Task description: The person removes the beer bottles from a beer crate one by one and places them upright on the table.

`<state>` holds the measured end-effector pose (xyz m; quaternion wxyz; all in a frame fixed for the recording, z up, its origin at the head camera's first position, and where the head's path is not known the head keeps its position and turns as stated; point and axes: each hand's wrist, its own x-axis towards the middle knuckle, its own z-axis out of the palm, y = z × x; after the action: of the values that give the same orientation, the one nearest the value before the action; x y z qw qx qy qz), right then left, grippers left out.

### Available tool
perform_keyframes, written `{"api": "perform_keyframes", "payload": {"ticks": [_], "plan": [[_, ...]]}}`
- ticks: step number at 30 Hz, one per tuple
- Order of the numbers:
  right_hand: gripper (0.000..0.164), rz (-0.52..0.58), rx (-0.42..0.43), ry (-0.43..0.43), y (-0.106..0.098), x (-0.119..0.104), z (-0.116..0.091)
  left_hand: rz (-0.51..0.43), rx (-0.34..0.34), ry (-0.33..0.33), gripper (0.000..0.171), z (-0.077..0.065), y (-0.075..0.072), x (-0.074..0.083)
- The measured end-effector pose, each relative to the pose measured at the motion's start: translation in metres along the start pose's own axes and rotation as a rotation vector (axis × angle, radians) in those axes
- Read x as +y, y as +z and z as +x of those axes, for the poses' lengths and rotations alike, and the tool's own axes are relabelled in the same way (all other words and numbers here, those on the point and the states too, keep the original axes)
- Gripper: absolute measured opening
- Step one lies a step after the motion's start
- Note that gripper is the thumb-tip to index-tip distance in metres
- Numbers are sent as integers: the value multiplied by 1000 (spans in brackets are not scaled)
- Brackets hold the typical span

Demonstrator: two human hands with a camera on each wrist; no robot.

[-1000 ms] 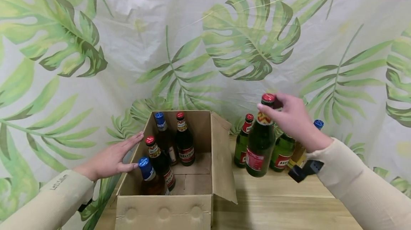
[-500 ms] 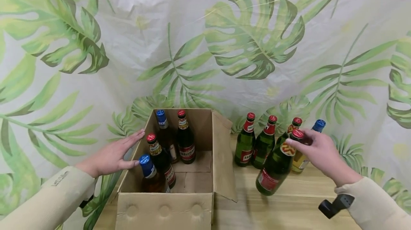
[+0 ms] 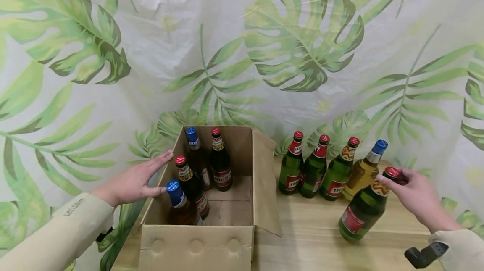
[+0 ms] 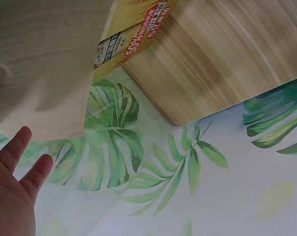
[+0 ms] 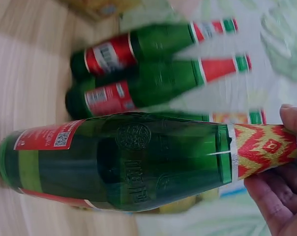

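My right hand (image 3: 421, 195) grips the neck of a green beer bottle (image 3: 364, 212) with a red cap, at the right of the table. The bottle leans in the head view, and whether its base touches the tabletop I cannot tell. In the right wrist view, thumb and fingers close round the bottle's red and yellow neck label (image 5: 266, 150). My left hand (image 3: 132, 185) lies with straight fingers against the left rim of an open cardboard box (image 3: 196, 246). Inside stand several bottles, among them a dark red-capped beer bottle (image 3: 221, 166) and a blue-capped bottle (image 3: 181, 203).
Behind the held bottle, a row stands on the wooden table (image 3: 302, 237): red-capped green bottles, including one nearest the box (image 3: 291, 168), and a yellowish blue-capped bottle (image 3: 361, 174) at the right end. The box's right flap (image 3: 264, 182) hangs outward. A leaf-patterned cloth (image 3: 227, 52) hangs behind.
My right hand has carried the green bottle rightward and down, from in front of the row to its right end. The row is now uncovered. My left hand stays at the box rim.
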<state>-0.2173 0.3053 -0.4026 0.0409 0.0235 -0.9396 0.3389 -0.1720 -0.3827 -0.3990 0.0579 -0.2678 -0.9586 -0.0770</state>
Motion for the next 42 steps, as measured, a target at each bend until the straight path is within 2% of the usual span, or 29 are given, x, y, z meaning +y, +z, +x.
{"api": "perform_keyframes", "payload": {"ticks": [4, 6, 11, 15, 22, 25, 32, 42], "plan": [[50, -18, 105, 6, -7, 20, 3, -3, -7, -14, 87, -1, 3, 2], [48, -37, 135, 18, -11, 26, 7, -12, 0, -15, 87, -2, 4, 2], [52, -97, 149, 70, -21, 39, 20, -18, 31, 9, 87, -2, 2, 0], [50, -125, 184, 111, -28, 46, 28, -9, 28, 9, 87, -1, 1, -1], [53, -87, 214, 278, -35, 55, 36, -34, -11, -20, 87, 2, 1, 4], [54, -78, 210, 316, -35, 60, 40, -44, -12, -21, 87, 3, 0, 5], [58, -82, 225, 322, -30, 70, 55, -43, -23, -33, 87, 4, 5, 4], [60, -71, 206, 289, -26, 63, 75, -45, 15, -12, 87, 1, 4, 2]]}}
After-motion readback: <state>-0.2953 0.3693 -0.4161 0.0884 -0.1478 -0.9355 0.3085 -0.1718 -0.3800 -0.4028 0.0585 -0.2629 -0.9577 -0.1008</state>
